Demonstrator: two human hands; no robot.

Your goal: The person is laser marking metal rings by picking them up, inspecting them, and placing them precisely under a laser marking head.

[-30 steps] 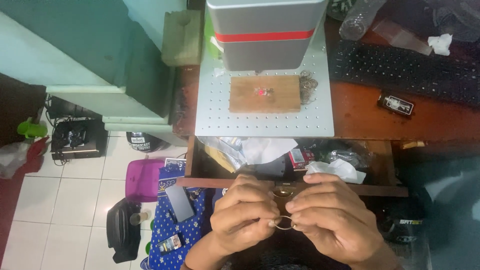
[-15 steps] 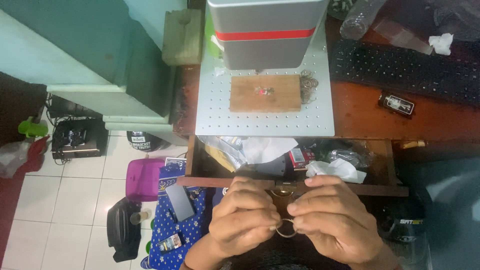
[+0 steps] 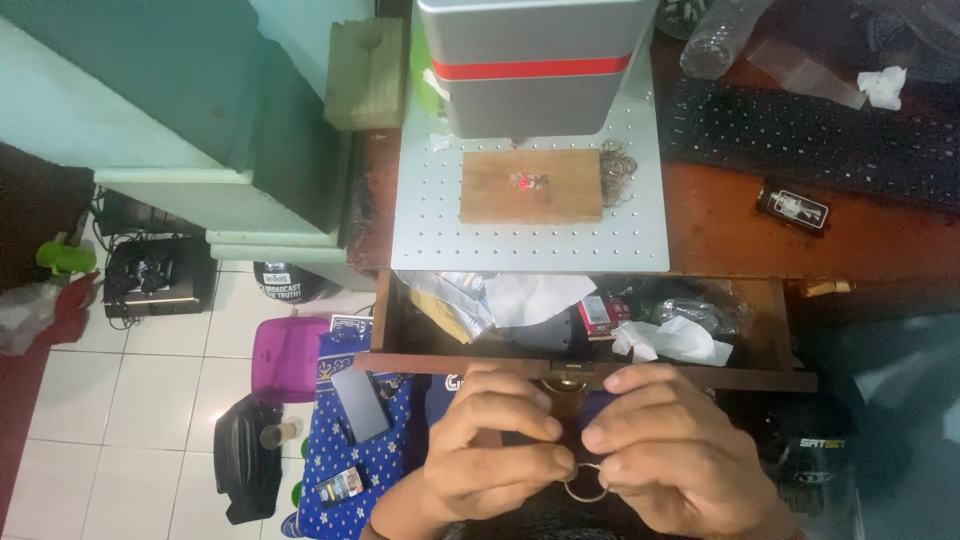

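Note:
My left hand point(image 3: 490, 445) and my right hand point(image 3: 665, 450) meet low in the head view, in front of the open drawer. Both pinch a small metal key ring point(image 3: 585, 485) between thumbs and fingers. What hangs on the ring is hidden by my fingers. Farther off, a wooden block point(image 3: 530, 185) with a red light spot lies on the perforated grey plate point(image 3: 430, 230) under a grey machine head point(image 3: 535, 60). A pile of loose metal rings point(image 3: 620, 165) rests by the block's right end.
An open wooden drawer point(image 3: 590, 370) holds papers and clutter. A black keyboard point(image 3: 810, 135), a small black device point(image 3: 793, 207) and a plastic bottle point(image 3: 722, 38) are on the desk at right. On the tiled floor at left sit a purple box point(image 3: 285, 355) and a black bag point(image 3: 248, 455).
My hands stayed together on the ring with only small finger shifts. The view is almost unchanged.

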